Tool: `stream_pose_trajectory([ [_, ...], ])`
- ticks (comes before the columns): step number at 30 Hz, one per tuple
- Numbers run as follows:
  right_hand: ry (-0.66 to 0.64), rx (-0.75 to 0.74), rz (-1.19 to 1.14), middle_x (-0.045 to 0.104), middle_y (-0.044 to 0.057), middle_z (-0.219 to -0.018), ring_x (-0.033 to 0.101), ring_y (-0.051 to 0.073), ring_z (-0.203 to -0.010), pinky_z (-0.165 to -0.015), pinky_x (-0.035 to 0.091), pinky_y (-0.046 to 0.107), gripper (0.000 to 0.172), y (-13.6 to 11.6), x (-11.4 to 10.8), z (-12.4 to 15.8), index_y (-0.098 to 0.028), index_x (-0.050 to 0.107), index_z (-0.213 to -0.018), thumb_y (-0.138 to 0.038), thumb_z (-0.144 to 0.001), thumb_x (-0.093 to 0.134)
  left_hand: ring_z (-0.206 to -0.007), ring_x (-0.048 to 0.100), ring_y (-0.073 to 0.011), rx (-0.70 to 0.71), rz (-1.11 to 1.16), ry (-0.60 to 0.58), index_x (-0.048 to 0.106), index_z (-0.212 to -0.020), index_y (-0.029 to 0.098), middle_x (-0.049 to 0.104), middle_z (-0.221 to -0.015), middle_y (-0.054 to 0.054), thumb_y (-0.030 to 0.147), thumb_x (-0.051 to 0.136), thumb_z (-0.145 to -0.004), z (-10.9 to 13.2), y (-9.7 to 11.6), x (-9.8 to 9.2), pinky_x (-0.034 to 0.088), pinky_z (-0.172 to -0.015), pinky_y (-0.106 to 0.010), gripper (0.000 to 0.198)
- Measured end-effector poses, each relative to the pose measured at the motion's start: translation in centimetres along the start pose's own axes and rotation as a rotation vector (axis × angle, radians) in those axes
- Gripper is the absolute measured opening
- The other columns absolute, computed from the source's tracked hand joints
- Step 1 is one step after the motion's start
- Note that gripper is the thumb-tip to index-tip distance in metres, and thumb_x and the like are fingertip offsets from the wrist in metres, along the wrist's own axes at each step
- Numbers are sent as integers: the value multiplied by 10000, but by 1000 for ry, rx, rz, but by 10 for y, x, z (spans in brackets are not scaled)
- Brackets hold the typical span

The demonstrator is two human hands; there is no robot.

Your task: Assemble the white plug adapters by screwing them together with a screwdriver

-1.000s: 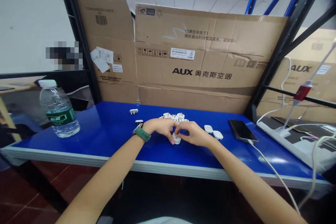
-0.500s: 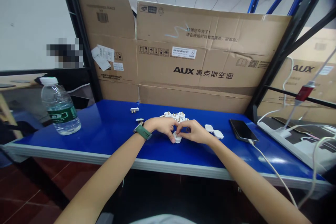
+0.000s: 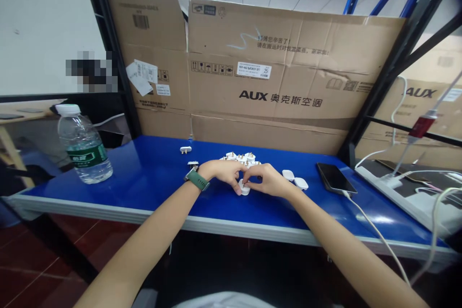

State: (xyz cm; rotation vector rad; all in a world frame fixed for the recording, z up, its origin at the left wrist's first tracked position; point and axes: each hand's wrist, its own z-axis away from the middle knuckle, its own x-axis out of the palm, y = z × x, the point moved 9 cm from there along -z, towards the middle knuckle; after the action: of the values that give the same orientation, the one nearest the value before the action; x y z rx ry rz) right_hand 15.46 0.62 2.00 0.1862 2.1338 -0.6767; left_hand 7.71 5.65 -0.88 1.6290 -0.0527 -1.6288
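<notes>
Both my hands meet over a small white plug (image 3: 244, 188) resting on the blue table (image 3: 151, 178). My left hand (image 3: 222, 173), with a green watch on its wrist, pinches the plug from the left. My right hand (image 3: 265, 179) pinches it from the right, fingers curled. Just behind my hands stands a cluster of several white plugs (image 3: 240, 157) with brass pins up. Two white plug covers (image 3: 295, 179) lie to the right of my right hand. Two loose plug parts (image 3: 185, 149) lie further back on the left.
A water bottle (image 3: 83, 145) stands at the table's left end. A black phone (image 3: 336, 178) with a white cable lies on the right. Flattened cardboard boxes (image 3: 274, 72) wall off the back. A white power strip (image 3: 400, 192) with cables sits far right.
My hands have stayed on the plug with only slight finger shifts; the view has tilted a little.
</notes>
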Motion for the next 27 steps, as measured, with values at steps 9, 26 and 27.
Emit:
stream_pose_trajectory([
  [9,-17,-41,62,772,8,-956,708,187,-908,-843,503,288,126,-3,3,1,-238,739,-945,-135,-880,708,-866,645,-200,21,-16,18,698,-1102,227,714,-1012,2,443,904,-608,0,2,-1,454,-745,-262,577],
  [26,-43,-17,3,767,25,-986,703,185,-905,-865,530,311,176,-1,5,-2,-231,757,-941,-97,-848,691,-668,549,-151,-16,-88,19,661,-1106,201,656,-874,12,504,889,-614,0,0,-3,406,-627,-257,621],
  [27,-38,-10,4,767,30,-985,703,187,-904,-866,530,314,165,-1,5,-2,-227,757,-934,-102,-850,690,-676,553,-154,-20,-95,28,662,-1077,195,656,-877,8,504,890,-612,0,0,-4,409,-630,-259,604],
])
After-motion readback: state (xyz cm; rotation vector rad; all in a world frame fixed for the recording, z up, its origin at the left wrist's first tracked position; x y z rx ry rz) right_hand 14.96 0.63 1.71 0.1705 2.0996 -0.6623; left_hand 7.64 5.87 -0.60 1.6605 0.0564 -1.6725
